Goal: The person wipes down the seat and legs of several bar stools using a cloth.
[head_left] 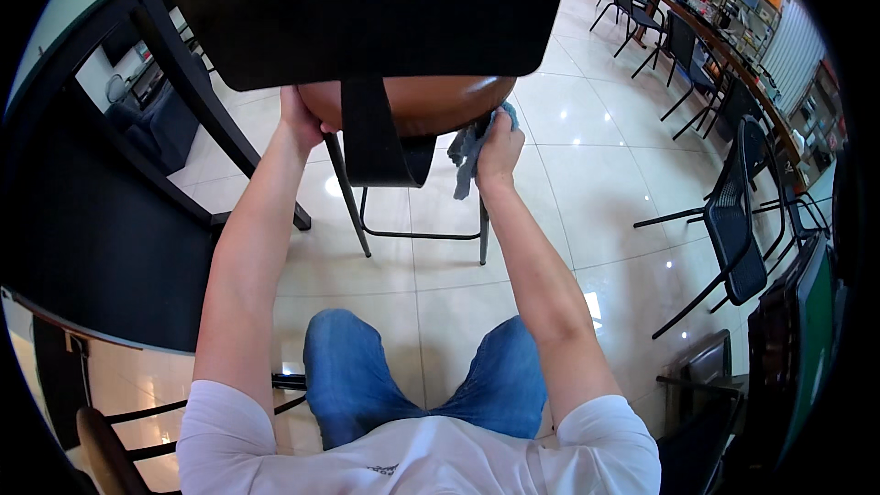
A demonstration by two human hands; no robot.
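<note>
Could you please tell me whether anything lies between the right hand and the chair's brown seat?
Yes: the grey-blue cloth, bunched in the right hand by the right edge of the brown seat. Whether cloth and seat touch is unclear.

The seat (449, 101) looks smooth and glossy, the backrest (385, 14) matt, the cloth (468, 156) rough, the floor (467, 302) polished.
</note>
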